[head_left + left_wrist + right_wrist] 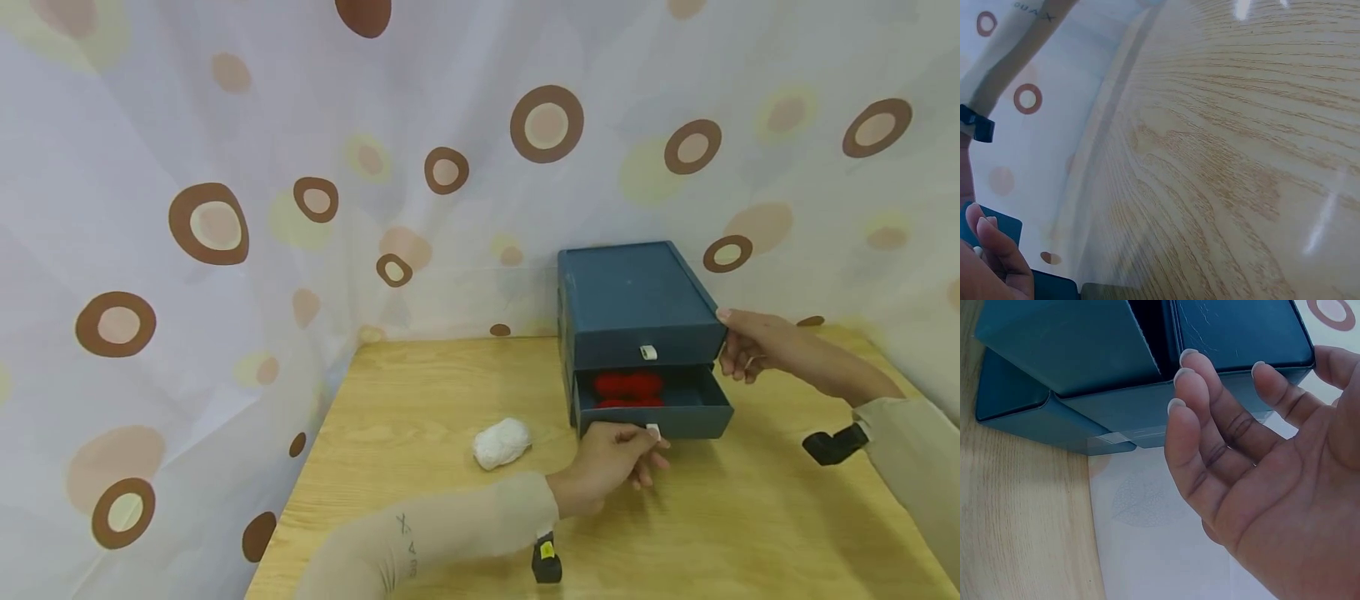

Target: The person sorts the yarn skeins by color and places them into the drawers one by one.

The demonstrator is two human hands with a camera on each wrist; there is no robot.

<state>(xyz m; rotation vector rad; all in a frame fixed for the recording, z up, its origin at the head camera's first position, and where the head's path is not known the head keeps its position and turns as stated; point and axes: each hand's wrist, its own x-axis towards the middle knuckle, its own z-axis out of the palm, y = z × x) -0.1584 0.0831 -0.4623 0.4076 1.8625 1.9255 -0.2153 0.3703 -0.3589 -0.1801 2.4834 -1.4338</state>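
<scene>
Box: A small dark blue drawer box [637,304] stands on the wooden table [420,392], right of the middle of the head view. It has two drawers, one over the other.
Top drawer: It is pushed in. A little white tab [648,352] sits on its front.
Bottom drawer: The bottom drawer [651,408] is pulled part way out. Red fluffy things [628,385] lie inside it.
Left hand: The left hand [617,458] is at the front of the bottom drawer, low in the middle of the frame. Its grip is closed small, thumb and fingers pinching the white tab [653,430] there.
Right hand: The right hand [750,343] is at the right side of the box. Its fingers [1210,419] are nearly straight and loose, with the tips against the blue side. It holds nothing; it just steadies the box.
White ball: A white fluffy ball [501,442] lies on the table, left of the box and near the left hand. It is not in the drawer.
How far along: I think the drawer is already open and the red things are already in. The white ball is still out on the table, and the drawer is not shut yet.
</scene>
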